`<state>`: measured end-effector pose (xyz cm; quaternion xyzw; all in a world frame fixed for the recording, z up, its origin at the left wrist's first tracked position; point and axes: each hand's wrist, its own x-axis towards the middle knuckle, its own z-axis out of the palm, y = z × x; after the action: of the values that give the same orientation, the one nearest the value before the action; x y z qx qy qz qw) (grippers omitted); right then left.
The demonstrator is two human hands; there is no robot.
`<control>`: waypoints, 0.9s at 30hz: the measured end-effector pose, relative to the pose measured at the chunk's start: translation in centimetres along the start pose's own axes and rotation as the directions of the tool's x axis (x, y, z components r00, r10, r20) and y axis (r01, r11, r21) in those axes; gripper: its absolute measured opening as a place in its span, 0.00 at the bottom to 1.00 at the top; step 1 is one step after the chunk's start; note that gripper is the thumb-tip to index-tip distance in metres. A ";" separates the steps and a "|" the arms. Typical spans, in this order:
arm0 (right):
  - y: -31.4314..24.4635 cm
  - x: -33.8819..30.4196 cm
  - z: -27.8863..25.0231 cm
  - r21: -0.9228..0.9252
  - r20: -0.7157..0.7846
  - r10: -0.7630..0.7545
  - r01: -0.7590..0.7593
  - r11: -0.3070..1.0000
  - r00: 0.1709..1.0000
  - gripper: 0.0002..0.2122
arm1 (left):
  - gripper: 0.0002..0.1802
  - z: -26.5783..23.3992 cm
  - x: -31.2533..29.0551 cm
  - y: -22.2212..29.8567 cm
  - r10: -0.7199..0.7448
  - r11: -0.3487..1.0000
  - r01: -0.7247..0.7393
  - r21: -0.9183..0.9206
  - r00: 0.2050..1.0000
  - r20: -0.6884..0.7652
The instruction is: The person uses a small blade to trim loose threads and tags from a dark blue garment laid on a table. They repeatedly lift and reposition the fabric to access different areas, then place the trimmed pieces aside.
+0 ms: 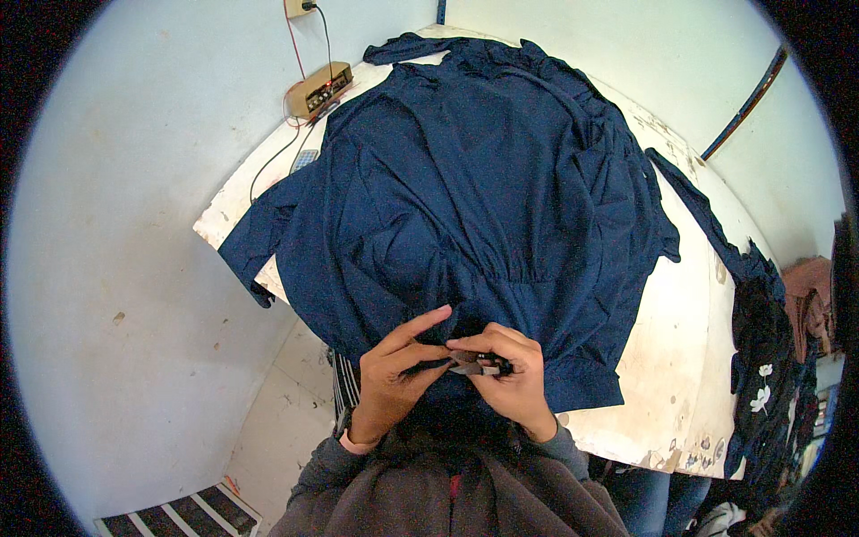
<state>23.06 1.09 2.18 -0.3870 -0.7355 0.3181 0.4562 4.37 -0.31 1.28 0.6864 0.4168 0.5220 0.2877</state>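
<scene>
A large navy blue garment (pixel 501 179) lies spread over the pale table, with gathers along a seam near its middle. At its near edge my left hand (pixel 398 367) is closed on a bit of the cloth, the index finger stretched forward along it. My right hand (pixel 514 371) grips small thread snips (pixel 467 363), whose blades point left toward the left fingertips. Both hands nearly meet close to my body. The exact spot between the fingertips is partly hidden.
On the table's far left edge sits a tan electrical box (pixel 320 91) with wires running to a wall socket. A small keypad device (pixel 304 160) lies beside the garment. Dark clothes with white flowers (pixel 761 389) hang over the right edge; a striped mat (pixel 179 517) lies on the floor.
</scene>
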 end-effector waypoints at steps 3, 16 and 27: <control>-0.8 0.1 -0.1 -0.127 -0.047 -0.077 0.071 0.989 0.996 0.12 | 0.12 0.2 -0.1 -0.9 0.040 0.998 -0.039 -0.052 0.999 0.016; -0.7 -0.3 -0.5 -0.274 -0.016 -0.222 0.209 0.939 0.975 0.18 | 0.13 0.1 -0.7 -0.5 -0.020 1.000 0.019 -0.020 0.999 -0.027; -0.4 -1.9 -0.9 -0.063 -0.171 0.051 -0.063 0.996 0.984 0.11 | 0.09 -0.2 -0.6 -0.4 -0.216 0.973 0.203 -0.109 0.968 -0.126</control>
<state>24.29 -0.62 2.10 -0.4488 -0.6933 0.2716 0.4942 3.96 -0.66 0.68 0.5866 0.4805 0.5536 0.3443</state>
